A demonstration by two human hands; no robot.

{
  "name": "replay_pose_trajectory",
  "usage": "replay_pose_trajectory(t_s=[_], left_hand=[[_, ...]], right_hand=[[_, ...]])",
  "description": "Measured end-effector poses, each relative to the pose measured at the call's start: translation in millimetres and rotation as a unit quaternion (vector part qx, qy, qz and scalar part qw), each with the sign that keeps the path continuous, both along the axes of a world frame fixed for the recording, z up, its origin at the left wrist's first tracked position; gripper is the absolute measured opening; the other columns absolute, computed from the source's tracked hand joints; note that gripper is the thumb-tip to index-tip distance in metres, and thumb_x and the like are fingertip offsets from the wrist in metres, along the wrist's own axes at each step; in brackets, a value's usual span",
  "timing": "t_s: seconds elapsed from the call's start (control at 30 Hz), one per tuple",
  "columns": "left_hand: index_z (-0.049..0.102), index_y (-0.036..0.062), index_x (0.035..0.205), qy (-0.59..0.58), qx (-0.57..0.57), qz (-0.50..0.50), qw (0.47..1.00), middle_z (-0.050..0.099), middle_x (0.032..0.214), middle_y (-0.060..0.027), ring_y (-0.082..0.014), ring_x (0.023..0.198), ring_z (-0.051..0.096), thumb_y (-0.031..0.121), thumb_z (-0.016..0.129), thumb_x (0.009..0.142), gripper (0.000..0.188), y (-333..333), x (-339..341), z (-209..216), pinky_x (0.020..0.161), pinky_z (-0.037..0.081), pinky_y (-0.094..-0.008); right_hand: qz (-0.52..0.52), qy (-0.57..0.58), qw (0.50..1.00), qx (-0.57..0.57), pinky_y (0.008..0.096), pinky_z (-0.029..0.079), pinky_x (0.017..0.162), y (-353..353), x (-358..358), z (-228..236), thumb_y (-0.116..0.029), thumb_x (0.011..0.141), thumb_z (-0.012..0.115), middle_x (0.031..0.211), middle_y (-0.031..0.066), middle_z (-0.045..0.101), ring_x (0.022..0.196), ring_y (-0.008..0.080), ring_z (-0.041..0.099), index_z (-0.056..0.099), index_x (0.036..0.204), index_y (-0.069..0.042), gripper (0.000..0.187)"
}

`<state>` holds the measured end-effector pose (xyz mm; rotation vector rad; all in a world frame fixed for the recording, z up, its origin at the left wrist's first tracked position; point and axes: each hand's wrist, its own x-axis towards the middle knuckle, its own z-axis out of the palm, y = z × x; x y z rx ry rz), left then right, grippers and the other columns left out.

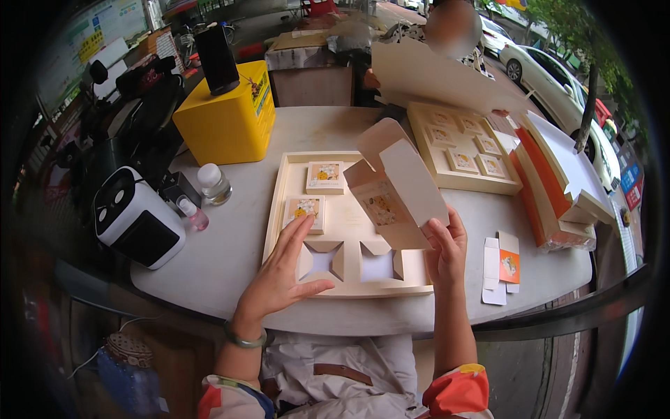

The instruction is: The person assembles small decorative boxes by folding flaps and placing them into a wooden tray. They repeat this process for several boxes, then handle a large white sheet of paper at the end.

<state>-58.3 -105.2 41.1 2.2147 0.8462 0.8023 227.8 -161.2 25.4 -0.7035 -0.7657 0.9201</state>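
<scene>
My right hand point(449, 244) pinches the lower right edge of an unfolded paper carton point(412, 185), cream outside, with a flower print inside and its flaps standing open. It is held tilted above a shallow, pale wooden tray point(275, 223). Over the tray's left part, my left hand point(276, 276) hovers with fingers spread, its fingertips beside a small flower-printed box point(307, 209). Behind that sits another flower-printed box point(325, 176). In the tray's near row lie two square pieces with folded corner flaps and pale centres, a left one point(322, 261) and a right one point(380, 262).
Flattened small cartons point(501, 269) lie at right, near stacked orange-and-white packaging point(541, 181). Behind stands a second tray point(481, 183) with several flower boxes; a person opposite holds a large sheet point(440, 73). At left are a yellow cabinet point(216, 129), bottles point(213, 185) and a white device point(139, 216).
</scene>
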Motion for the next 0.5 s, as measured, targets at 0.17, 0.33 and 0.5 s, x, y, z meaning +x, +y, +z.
replay_pose_trajectory(t_s=[0.17, 0.33, 0.5], left_hand=[[-0.008, 0.0040, 0.147, -0.243, -0.228, 0.017, 0.943, 0.024, 0.145, -0.0261, -0.0291, 0.123, 0.042, 0.059, 0.073, 0.072, 0.124, 73, 69, 17, 0.097, 0.042, -0.0427], [-0.012, 0.0034, 0.145, -0.328, -0.328, 0.061, 0.884, 0.035, 0.141, -0.0157, -0.0225, 0.115, 0.049, 0.037, 0.075, 0.080, 0.114, 130, 106, -14, 0.082, 0.050, -0.0366], [0.031, 0.0101, 0.134, -0.410, -0.367, 0.014, 0.835, 0.052, 0.125, -0.0058, -0.0153, 0.111, 0.054, 0.013, 0.065, 0.088, 0.057, 132, 103, -42, 0.090, 0.050, -0.0351]], right_hand=[[0.075, 0.011, 0.997, 0.015, 0.0206, 0.041, 0.069, 68, -18, 5, -0.008, 0.086, 0.066, 0.089, 0.0006, 0.058, 0.075, 0.0054, 0.050, 0.054, 0.121, 0.000, 0.038], [0.105, 0.091, 0.990, -0.025, 0.0215, 0.043, 0.071, 113, -19, 1, -0.006, 0.088, 0.062, 0.081, -0.0014, 0.053, 0.076, 0.0060, 0.050, 0.051, 0.124, -0.003, 0.038], [0.143, 0.156, 0.975, -0.067, 0.0293, 0.048, 0.084, 119, -7, -31, -0.008, 0.088, 0.060, 0.107, 0.0055, 0.058, 0.099, 0.0138, 0.057, 0.046, 0.129, -0.005, 0.043]])
